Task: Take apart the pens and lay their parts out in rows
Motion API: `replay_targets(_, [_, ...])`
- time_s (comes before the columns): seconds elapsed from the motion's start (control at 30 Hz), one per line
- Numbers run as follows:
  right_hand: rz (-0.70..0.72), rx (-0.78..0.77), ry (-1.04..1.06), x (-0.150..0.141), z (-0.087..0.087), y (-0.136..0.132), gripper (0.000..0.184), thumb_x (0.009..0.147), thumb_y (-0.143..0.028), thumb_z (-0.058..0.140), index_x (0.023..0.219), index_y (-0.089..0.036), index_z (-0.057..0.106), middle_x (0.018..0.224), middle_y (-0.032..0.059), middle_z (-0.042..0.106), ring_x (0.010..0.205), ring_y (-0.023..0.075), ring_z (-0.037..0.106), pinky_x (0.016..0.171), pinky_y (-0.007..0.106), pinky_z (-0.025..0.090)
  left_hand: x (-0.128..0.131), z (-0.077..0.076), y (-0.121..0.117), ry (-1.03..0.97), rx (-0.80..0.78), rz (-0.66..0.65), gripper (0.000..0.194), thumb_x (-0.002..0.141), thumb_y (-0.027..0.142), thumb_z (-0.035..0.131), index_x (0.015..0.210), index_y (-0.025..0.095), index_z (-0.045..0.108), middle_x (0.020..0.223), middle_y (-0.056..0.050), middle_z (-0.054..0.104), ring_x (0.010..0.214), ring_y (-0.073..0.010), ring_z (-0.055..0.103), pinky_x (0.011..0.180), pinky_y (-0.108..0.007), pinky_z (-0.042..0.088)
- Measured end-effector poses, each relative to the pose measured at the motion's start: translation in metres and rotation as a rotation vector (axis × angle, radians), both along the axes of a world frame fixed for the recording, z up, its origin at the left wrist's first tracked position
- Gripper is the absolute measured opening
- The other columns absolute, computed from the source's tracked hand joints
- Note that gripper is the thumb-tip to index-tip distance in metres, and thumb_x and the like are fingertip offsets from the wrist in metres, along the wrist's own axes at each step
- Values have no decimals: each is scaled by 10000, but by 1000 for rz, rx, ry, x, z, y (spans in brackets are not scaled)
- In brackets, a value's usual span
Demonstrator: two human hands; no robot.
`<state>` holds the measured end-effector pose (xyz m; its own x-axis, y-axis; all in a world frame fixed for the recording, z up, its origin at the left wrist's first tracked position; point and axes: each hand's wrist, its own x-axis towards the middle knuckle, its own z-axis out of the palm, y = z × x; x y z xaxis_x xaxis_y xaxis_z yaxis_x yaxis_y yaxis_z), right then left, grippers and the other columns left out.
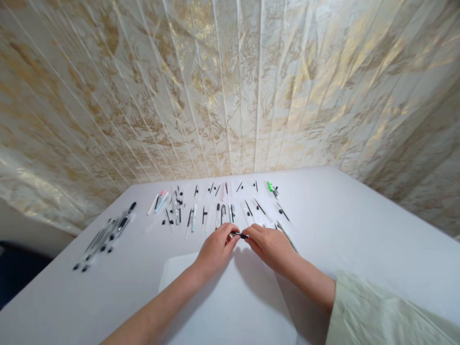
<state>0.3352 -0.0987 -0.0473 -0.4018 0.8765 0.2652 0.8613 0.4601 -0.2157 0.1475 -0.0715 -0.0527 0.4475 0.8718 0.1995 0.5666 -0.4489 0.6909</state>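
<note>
Both my hands meet over the middle of the table, pinching one small black pen [240,235] held roughly level between them. My left hand [218,244] grips its left end with thumb and fingers. At the right end, the fingers of my right hand [268,244] are closed on it. My fingers cover much of the pen, so I cannot tell whether it is a whole pen or a part. Below the hands lies a large white sheet [223,297]. Just beyond them, several pens and pen parts [194,218] are spread in rows.
A group of dark-capped pens [104,237] lies at the left of the white table [359,230]. Pink and blue pens [158,201] rest at the back left, a green highlighter-like pen [270,187] at the back right. A gold-patterned curtain [215,96] hangs behind the table.
</note>
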Motion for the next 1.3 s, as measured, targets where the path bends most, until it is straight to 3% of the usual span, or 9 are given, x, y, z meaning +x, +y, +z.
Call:
replay_targets(0.13, [-91,-40,147,5,0,4,174,931,-241,425,1018,-257,575,934,12,653,670,127,612,562,230,372,-4,-16,-4,50,59,148,171,902,337,425,974,222,530,909,-23,576,793,-181,565,703,-318,440])
replay_targets(0.3, [-227,-37,362,21,7,15,178,906,-269,437,1021,-250,572,904,15,657,686,141,592,627,253,414,-11,-29,-11,186,183,92,73,864,260,489,884,214,543,937,-47,552,885,-220,544,786,-376,431])
replay_targets(0.57, [-259,-39,403,27,4,19,189,903,-289,431,1003,-239,584,875,22,656,692,151,575,634,261,402,-11,-32,-8,192,162,74,34,831,221,524,805,217,502,864,-30,550,838,-213,541,750,-366,411])
replay_targets(0.77, [-239,-67,398,23,3,17,161,900,-275,446,990,-243,577,858,3,647,674,140,559,627,251,388,-14,-32,-22,194,123,51,33,828,224,519,801,213,503,856,-30,550,834,-214,542,750,-364,401])
replay_targets(0.97, [-147,-127,419,8,2,11,145,893,-270,468,973,-226,582,847,10,634,666,134,543,621,246,384,-14,-24,-25,143,45,44,42,818,255,529,802,217,523,868,-31,563,841,-216,553,761,-363,409])
replay_targets(1.07, [-102,-165,408,-1,1,6,141,889,-271,474,966,-226,584,850,12,629,661,132,538,609,243,377,-11,-13,-15,5,-48,127,196,826,304,531,1006,226,536,890,-19,568,754,-176,550,719,-332,431])
replay_targets(1.17, [-68,-180,408,-6,-1,3,118,883,-248,473,940,-228,575,835,7,617,672,134,536,605,238,374,-7,-3,-2,-194,-154,163,410,834,343,522,1224,236,453,889,-7,573,656,-137,523,662,-289,439])
replay_targets(1.3, [-33,-195,423,-6,-1,6,108,871,-204,460,899,-224,563,834,6,616,694,135,540,621,236,379,-3,6,12,-292,-289,41,233,828,347,502,991,213,602,762,-3,587,702,-153,542,653,-263,418])
